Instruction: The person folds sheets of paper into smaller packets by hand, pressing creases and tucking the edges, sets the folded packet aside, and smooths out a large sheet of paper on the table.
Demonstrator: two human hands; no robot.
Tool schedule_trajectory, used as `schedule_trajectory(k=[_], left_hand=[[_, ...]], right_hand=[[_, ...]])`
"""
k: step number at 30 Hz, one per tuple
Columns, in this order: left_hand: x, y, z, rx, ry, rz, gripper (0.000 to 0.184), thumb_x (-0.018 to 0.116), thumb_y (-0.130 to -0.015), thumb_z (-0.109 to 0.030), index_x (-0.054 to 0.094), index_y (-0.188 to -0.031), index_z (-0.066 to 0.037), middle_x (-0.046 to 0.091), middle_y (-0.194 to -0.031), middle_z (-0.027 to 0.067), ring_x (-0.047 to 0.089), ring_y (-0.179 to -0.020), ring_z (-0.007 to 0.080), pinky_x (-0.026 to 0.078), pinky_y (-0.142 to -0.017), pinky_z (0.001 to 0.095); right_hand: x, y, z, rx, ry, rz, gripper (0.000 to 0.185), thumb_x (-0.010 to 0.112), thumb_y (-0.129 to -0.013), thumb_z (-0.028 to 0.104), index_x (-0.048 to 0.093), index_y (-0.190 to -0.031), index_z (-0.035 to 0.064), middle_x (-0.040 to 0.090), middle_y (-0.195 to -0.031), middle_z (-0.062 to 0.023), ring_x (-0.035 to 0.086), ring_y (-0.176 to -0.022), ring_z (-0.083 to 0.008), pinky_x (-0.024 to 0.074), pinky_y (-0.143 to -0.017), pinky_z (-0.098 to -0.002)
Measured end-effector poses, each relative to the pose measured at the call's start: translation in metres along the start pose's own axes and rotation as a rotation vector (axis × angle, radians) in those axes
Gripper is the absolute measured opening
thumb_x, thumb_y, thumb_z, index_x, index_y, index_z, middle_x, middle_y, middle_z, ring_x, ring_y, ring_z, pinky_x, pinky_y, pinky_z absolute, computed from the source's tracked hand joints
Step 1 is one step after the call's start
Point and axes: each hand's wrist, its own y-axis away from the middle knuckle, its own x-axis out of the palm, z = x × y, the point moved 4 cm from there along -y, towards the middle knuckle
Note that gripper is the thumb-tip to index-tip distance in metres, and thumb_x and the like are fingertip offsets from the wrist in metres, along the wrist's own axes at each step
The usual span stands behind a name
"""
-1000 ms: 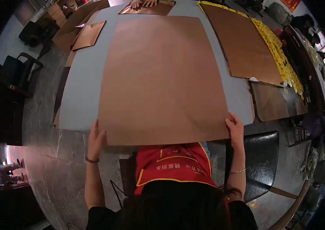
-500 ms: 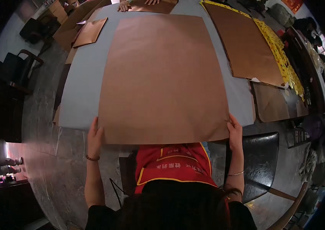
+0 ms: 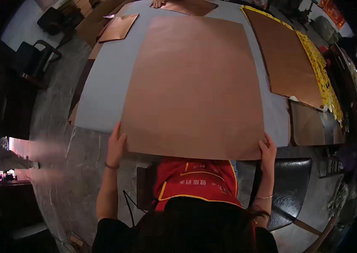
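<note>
A large brown sheet (image 3: 195, 88) lies over the grey-blue table cover (image 3: 102, 88), its near edge reaching past the table's front edge above the red apron (image 3: 199, 181). At the sheet's near left corner, my left hand (image 3: 117, 145) grips the side edge, thumb on top and fingers partly hidden beneath. My right hand (image 3: 268, 151) holds the near right corner in the same manner. The sheet looks mostly flat, with slight bends near the held edge.
A smaller brown piece (image 3: 118, 28) lies at the back left. Another person's hand (image 3: 158, 3) touches a brown sheet (image 3: 193, 7) at the far edge. Brown sheets (image 3: 286, 59) and yellow patterned material (image 3: 319, 67) are at the right. A black chair (image 3: 290, 189) stands near my right arm.
The view has turned, so the table and sheet appear shifted right. Both my hands keep their hold on the sheet. Only one of the other person's hands now shows at the far edge.
</note>
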Motion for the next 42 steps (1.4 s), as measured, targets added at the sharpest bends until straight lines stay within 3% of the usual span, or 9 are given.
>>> schedule_trajectory(k=[9,11,24,33,35,36,38,40,42], left_hand=[[-0.007,0.006,0.018,-0.262,-0.131,-0.046,0.054,0.049,-0.097,-0.015,0.029,-0.145,-0.003,0.045,-0.14,0.0115,0.047,-0.123,0.0186,0.04,-0.098,0.0317],[-0.006,0.001,0.025,0.089,-0.093,-0.041,0.05,0.048,-0.097,-0.013,0.032,-0.143,0.0,0.046,-0.139,0.0119,0.047,-0.124,0.0186,0.039,-0.1,0.0306],[0.008,0.019,0.005,-0.01,-0.127,-0.101,0.051,0.048,-0.098,-0.016,0.031,-0.143,0.0,0.037,-0.145,0.0128,0.039,-0.131,0.0199,0.035,-0.105,0.0326],[0.01,0.015,0.012,-0.15,0.047,-0.135,0.048,0.048,-0.097,-0.014,0.036,-0.141,-0.001,0.041,-0.143,0.0108,0.043,-0.127,0.0202,0.038,-0.102,0.0332],[0.01,0.017,0.005,-0.078,-0.033,-0.167,0.047,0.049,-0.097,-0.015,0.037,-0.141,-0.002,0.043,-0.14,0.0098,0.046,-0.124,0.0191,0.039,-0.1,0.0318],[0.012,0.017,0.003,-0.119,0.029,-0.205,0.045,0.048,-0.095,-0.009,0.041,-0.139,-0.001,0.051,-0.131,0.0068,0.053,-0.097,0.0096,0.044,-0.081,0.0225],[0.004,0.012,0.021,-0.012,-0.007,-0.136,0.047,0.05,-0.097,-0.017,0.039,-0.141,-0.004,0.049,-0.133,0.0083,0.053,-0.109,0.0147,0.046,-0.085,0.0262],[0.01,0.013,0.012,-0.038,-0.019,-0.159,0.046,0.05,-0.097,-0.016,0.039,-0.141,-0.005,0.058,-0.112,0.003,0.05,-0.08,0.0057,0.04,-0.065,0.0206],[0.064,0.017,-0.049,-0.136,0.119,-0.31,0.046,0.049,-0.097,-0.015,0.039,-0.141,-0.005,0.056,-0.102,-0.0001,0.041,-0.073,0.0042,0.035,-0.06,0.0201]], right_hand=[[-0.004,-0.008,0.002,-0.052,0.003,-0.027,0.048,0.056,-0.092,0.011,0.043,-0.135,-0.0054,0.057,-0.119,-0.0162,0.057,-0.106,-0.0217,0.0465,-0.089,-0.0337],[-0.011,-0.012,-0.003,-0.053,0.088,-0.064,0.045,0.056,-0.092,0.013,0.046,-0.133,-0.0035,0.058,-0.118,-0.0149,0.058,-0.104,-0.0208,0.0468,-0.087,-0.0327],[-0.006,-0.014,0.006,-0.121,0.288,-0.108,0.047,0.053,-0.096,0.025,0.047,-0.133,-0.0036,0.06,-0.114,-0.0122,0.057,-0.103,-0.0194,0.045,-0.088,-0.0313],[-0.027,0.01,-0.003,0.054,-0.099,-0.111,0.048,0.059,-0.093,0.019,0.042,-0.133,-0.0002,0.062,-0.1,-0.0073,0.06,-0.091,-0.0147,0.05,-0.078,-0.0283],[-0.021,0.02,-0.004,0.067,-0.077,-0.093,0.047,0.059,-0.092,0.018,0.041,-0.132,0.0007,0.063,-0.099,-0.0078,0.061,-0.089,-0.0144,0.0507,-0.075,-0.0285],[-0.018,0.026,-0.003,0.076,-0.056,-0.076,0.046,0.059,-0.092,0.017,0.04,-0.131,0.0015,0.063,-0.098,-0.0083,0.061,-0.087,-0.0141,0.0513,-0.073,-0.0286],[-0.016,0.028,-0.004,0.122,-0.069,-0.068,0.046,0.059,-0.092,0.014,0.037,-0.13,0.0021,0.064,-0.095,-0.0102,0.062,-0.086,-0.0141,0.0513,-0.071,-0.0288],[-0.023,0.022,-0.01,0.078,-0.093,-0.047,0.044,0.061,-0.09,0.013,0.04,-0.128,0.0068,0.065,-0.093,-0.0079,0.063,-0.079,-0.0148,0.0523,-0.067,-0.0271],[-0.023,0.023,-0.004,0.067,-0.154,-0.042,0.041,0.06,-0.09,0.01,0.041,-0.125,0.0022,0.065,-0.095,-0.0111,0.06,-0.082,-0.0134,0.0497,-0.07,-0.0278]])
